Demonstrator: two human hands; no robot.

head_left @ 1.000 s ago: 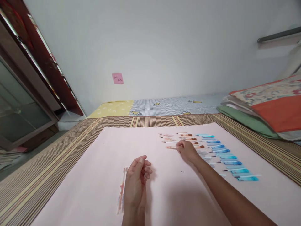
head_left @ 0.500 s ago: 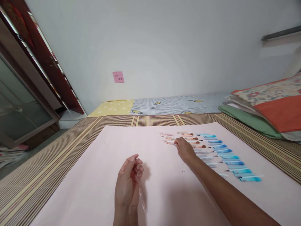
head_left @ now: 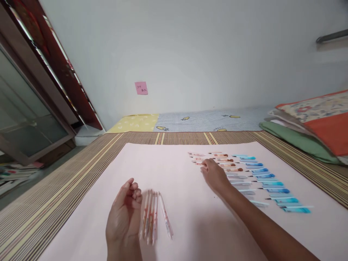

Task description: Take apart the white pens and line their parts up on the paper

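My right hand [head_left: 215,176] reaches over the left side of the rows, its fingertips pinched at a slim pink-patterned pen [head_left: 197,163]; the far part of that pen is hidden behind the fingers. My left hand [head_left: 123,215] is held palm inward with loosely curled fingers and nothing visible in it. Just right of it lies a small bunch of slim white pens [head_left: 149,217] with reddish patterns, and one similar pen [head_left: 165,216] lies apart. Beyond my right hand are brown-ended pens [head_left: 228,165], greyish pens [head_left: 241,184] and several blue pens [head_left: 277,189].
A large pale pink sheet [head_left: 89,217] covers much of the striped mat [head_left: 58,194]. Folded bedding [head_left: 323,127] is piled at the right. Patterned cloth [head_left: 195,121] runs along the wall, where a pink note [head_left: 141,88] is stuck. A glass-panelled door [head_left: 29,105] stands at the left.
My left hand has shifted left, uncovering the bunch of white pens. My right hand stays at the pink-patterned pens with its fingers pinched. The view has turned slightly left.
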